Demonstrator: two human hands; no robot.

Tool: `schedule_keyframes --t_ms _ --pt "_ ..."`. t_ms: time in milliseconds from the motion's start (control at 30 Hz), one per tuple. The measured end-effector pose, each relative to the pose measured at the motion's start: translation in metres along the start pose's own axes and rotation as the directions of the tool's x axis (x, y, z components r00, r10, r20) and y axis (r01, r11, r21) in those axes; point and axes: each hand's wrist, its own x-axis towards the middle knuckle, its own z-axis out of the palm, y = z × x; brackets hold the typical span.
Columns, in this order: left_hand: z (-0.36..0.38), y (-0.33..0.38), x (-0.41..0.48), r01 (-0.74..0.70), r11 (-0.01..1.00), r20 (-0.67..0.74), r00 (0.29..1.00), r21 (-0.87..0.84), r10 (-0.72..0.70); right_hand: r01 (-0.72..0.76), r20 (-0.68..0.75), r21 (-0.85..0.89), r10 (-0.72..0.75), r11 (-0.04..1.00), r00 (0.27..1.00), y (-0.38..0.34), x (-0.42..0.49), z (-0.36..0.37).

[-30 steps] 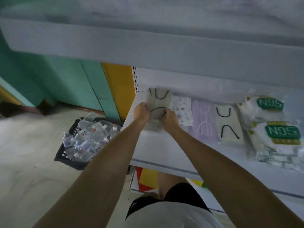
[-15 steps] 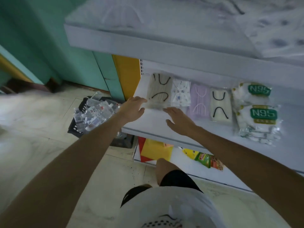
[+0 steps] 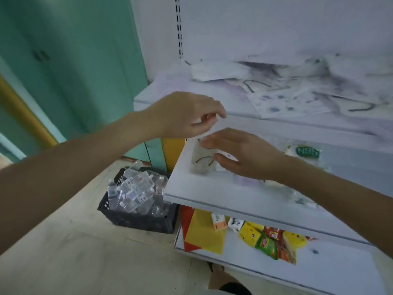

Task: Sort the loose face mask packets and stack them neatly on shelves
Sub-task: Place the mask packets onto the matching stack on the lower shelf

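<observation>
A grey mask packet with black ear loops (image 3: pixel 200 161) lies at the left end of the white middle shelf (image 3: pixel 212 192). My right hand (image 3: pixel 242 155) hovers in front of it, fingers extended, holding nothing; I cannot tell whether it touches the packet. Higher and to the left, my left hand (image 3: pixel 187 113) hangs in the air with loosely curled fingers, also empty. A blurred heap of loose mask packets (image 3: pixel 297 90) covers the upper shelf (image 3: pixel 153 92). An N95 packet (image 3: pixel 307 151) shows behind my right forearm; the other sorted packets are mostly hidden.
A black crate of clear bottles (image 3: pixel 136 201) stands on the floor left of the shelving. The lower shelf (image 3: pixel 331 267) holds red and yellow sheets (image 3: pixel 204 233) and snack packets (image 3: pixel 270 241). A green wall (image 3: pixel 74 60) is on the left.
Both hands let go of the grey packet on the middle shelf and rose empty. The view tilted up, so the upper shelf's loose heap now shows.
</observation>
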Motion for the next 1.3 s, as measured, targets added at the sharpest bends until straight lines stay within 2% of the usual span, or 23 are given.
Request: schedule_keyframes --t_ms 100,233,267,333,400,467,533,633,700,767,933,1033,1100,1200,1267,1300 --pt "-0.006 -0.009 0.032 0.098 0.994 -0.040 0.995 0.045 -0.096 0.010 -0.095 -0.051 -0.015 0.999 0.995 0.009 0.004 -0.035" --pt "0.008 -0.030 0.069 0.308 0.947 0.003 0.951 0.090 -0.309 -0.216 -0.093 -0.182 0.202 0.959 0.975 0.053 0.004 -0.063" --pt "0.013 -0.032 0.074 0.351 0.933 0.032 0.935 0.082 -0.354 -0.299 -0.066 -0.227 0.292 0.927 0.954 0.067 0.002 -0.066" --pt "0.025 -0.035 0.079 0.406 0.913 0.113 0.906 0.052 -0.409 -0.466 0.033 -0.308 0.499 0.829 0.866 0.086 -0.008 -0.069" --pt "0.035 -0.032 0.084 0.422 0.906 0.160 0.893 0.023 -0.420 -0.551 0.110 -0.304 0.603 0.777 0.790 0.096 -0.019 -0.068" --pt "0.042 -0.025 0.092 0.437 0.899 0.167 0.889 -0.029 -0.426 -0.578 0.116 -0.223 0.610 0.785 0.784 0.099 -0.028 -0.067" --pt "0.049 -0.018 0.104 0.459 0.886 0.170 0.880 -0.066 -0.444 -0.535 0.093 -0.206 0.561 0.819 0.823 0.097 -0.037 -0.066" --pt "0.058 -0.011 0.124 0.538 0.841 0.195 0.833 -0.066 -0.517 -0.460 0.059 -0.153 0.472 0.875 0.880 0.096 -0.048 -0.064" --pt "0.061 -0.007 0.133 0.582 0.810 0.222 0.802 -0.076 -0.555 -0.475 0.066 -0.075 0.480 0.877 0.875 0.096 -0.054 -0.063" --pt "0.063 -0.005 0.138 0.627 0.767 0.256 0.770 -0.133 -0.585 -0.490 0.085 -0.029 0.491 0.871 0.867 0.095 -0.058 -0.064" --pt "0.059 -0.004 0.146 0.718 0.640 0.294 0.696 -0.272 -0.656 -0.419 0.067 0.054 0.415 0.907 0.907 0.100 -0.060 -0.065" --pt "0.059 -0.004 0.143 0.726 0.570 0.294 0.681 -0.384 -0.670 -0.399 0.074 0.062 0.394 0.915 0.916 0.101 -0.058 -0.067" --pt "0.058 -0.005 0.139 0.706 0.514 0.297 0.688 -0.488 -0.663 -0.408 0.105 0.126 0.397 0.904 0.912 0.100 -0.053 -0.070" --pt "0.050 -0.011 0.132 0.664 0.511 0.189 0.692 -0.546 -0.697 -0.481 0.047 0.309 0.492 0.821 0.870 0.100 -0.035 -0.075" --pt "0.042 -0.020 0.125 0.649 0.521 0.041 0.646 -0.554 -0.762 -0.539 -0.065 0.282 0.577 0.794 0.815 0.107 -0.015 -0.077" --pt "0.037 -0.025 0.119 0.643 0.512 -0.043 0.599 -0.569 -0.800 -0.558 -0.102 0.268 0.599 0.786 0.794 0.111 -0.003 -0.076"
